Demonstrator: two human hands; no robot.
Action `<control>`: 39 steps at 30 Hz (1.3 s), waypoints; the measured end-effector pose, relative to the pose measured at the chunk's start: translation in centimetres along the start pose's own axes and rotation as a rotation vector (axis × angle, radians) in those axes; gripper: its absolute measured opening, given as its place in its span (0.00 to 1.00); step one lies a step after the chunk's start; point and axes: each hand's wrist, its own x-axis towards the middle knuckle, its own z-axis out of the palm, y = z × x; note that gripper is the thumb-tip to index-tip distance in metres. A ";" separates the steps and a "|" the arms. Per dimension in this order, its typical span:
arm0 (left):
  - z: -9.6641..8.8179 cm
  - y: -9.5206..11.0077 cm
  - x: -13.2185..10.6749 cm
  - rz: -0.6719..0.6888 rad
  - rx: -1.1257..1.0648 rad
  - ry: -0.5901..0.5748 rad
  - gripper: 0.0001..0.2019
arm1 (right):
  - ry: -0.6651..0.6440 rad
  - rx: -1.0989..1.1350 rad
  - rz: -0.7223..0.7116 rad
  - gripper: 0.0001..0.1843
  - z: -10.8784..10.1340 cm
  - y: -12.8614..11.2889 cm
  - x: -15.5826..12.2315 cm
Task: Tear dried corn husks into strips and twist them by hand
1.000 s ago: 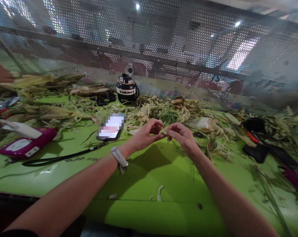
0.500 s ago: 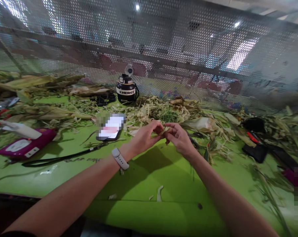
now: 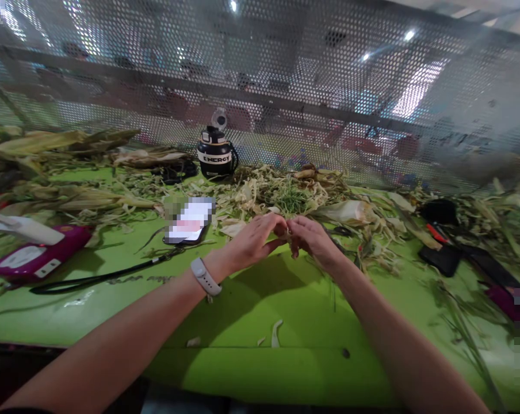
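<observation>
Above the green table my left hand and my right hand meet, thumbs and fingertips pinched together. Between them is a small pale strip of corn husk, mostly hidden by the fingers. A grey band circles my left wrist. Just beyond the hands lies a heap of shredded husk, with a bundle of green strands on it. Past my right hand rests a larger pale husk.
A phone with a black strap lies left of my hands. Behind it stands a black bottle marked ENERGY. A purple power strip is far left, a black flat object right. A perforated screen closes off the back.
My right hand's fingers have curled in closer to the left, and the strip between them shows less. The whole view has shifted slightly; the things on the table stay put.
</observation>
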 end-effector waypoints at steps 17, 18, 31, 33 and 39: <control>-0.2 -0.3 -0.1 -0.101 -0.042 -0.002 0.10 | -0.238 -0.204 0.102 0.16 -0.5 -1.2 -0.7; -0.3 -0.4 0.0 -0.131 -0.078 0.009 0.11 | -0.218 -0.188 0.082 0.16 -0.5 -1.1 -0.6; -0.1 -0.1 0.5 -0.318 -0.146 -0.072 0.13 | -0.052 0.174 0.042 0.20 0.9 0.1 -0.2; 0.0 0.0 0.5 -0.361 -0.240 -0.056 0.15 | -0.037 0.210 0.048 0.20 1.4 0.1 -0.3; -0.2 0.4 0.5 -0.431 -0.573 -0.045 0.17 | 0.111 0.396 0.010 0.18 2.4 -0.4 -0.6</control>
